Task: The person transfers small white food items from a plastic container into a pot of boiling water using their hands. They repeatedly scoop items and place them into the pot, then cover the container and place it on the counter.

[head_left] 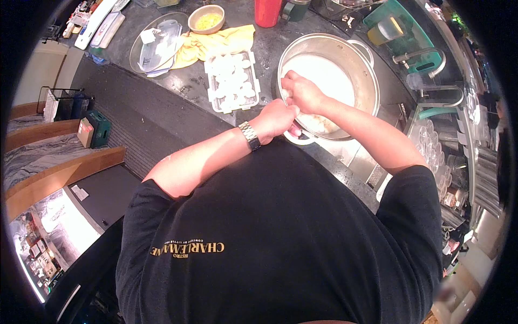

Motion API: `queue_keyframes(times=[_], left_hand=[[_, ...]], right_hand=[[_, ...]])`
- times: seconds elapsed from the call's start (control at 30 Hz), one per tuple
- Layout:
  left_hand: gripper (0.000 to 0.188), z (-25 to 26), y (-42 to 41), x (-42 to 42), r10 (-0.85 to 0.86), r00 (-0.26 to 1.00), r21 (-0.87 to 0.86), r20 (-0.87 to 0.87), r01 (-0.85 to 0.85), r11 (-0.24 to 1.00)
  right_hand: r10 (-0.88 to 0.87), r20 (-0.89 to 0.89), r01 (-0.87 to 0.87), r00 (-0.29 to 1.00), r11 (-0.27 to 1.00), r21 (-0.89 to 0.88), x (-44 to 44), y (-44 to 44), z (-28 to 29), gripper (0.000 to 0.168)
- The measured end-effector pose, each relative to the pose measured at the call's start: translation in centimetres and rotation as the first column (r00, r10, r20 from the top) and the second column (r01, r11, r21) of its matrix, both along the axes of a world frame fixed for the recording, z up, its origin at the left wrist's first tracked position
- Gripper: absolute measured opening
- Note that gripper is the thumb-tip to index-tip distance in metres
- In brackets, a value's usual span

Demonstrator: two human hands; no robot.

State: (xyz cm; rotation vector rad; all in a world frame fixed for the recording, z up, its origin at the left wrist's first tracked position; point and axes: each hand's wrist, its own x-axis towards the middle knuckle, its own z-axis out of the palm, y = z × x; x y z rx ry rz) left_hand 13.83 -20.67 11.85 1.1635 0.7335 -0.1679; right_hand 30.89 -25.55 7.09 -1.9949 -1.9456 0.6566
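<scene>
A large metal pot (366, 81) stands before me with a smooth white mass (323, 75) inside. Paler, lumpy bits (317, 121) lie at its near side. My right hand (303, 93) reaches over the pot's left side, fingers curled inward; whatever they hold is hidden. Close beside it, my left hand (277, 119) is at the rim above a pot handle (301, 140), its fingers bent. Whether it grips anything cannot be told. Left of the pot, a clear plastic container (234, 107) holds several white rounded pieces (230, 77), too bright to identify.
A yellow cloth (226, 40), a bowl of yellow bits (206, 20) and a glass lid (139, 54) lie farther left. A red container (266, 12) stands behind. At right are a green tub (398, 24), a faucet (421, 54) and several glasses (429, 146).
</scene>
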Motion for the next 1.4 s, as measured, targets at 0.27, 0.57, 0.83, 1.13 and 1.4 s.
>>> queue_keyframes(times=[0.27, 0.57, 0.83, 1.13, 1.4], left_hand=[[0.028, -0.8, 0.2, 0.0, -0.034, 0.999, 0.014, -0.011, 0.034, 0.999], [0.026, -0.6, 0.1, 0.0, -0.016, 1.000, 0.001, 0.006, 0.016, 1.000], [0.033, -0.2, 0.3, -0.1, -0.037, 0.999, 0.028, -0.034, 0.038, 0.999], [0.036, 0.3, 0.4, 0.1, -0.052, 0.998, 0.014, -0.036, 0.053, 0.999], [0.035, -0.2, 0.3, -0.1, -0.008, 1.000, -0.037, 0.000, 0.008, 0.999]], right_hand=[[-0.019, 0.019, 0.018, 1.000, 0.998, 0.056, -0.8, -0.3, -1.2, 0.019], [0.072, 0.121, -0.067, 0.990, 0.996, -0.051, -0.8, -0.8, 0.9, 0.022], [0.216, 0.121, -0.195, 0.969, 0.967, -0.166, 0.1, -1.8, 1.3, 0.019], [-0.477, -0.667, -0.209, 0.572, 0.701, -0.682, 4.7, -1.8, 3.0, 0.014], [-0.676, -0.730, -0.186, 0.099, 0.708, -0.681, 5.5, -1.5, 3.7, 0.017]])
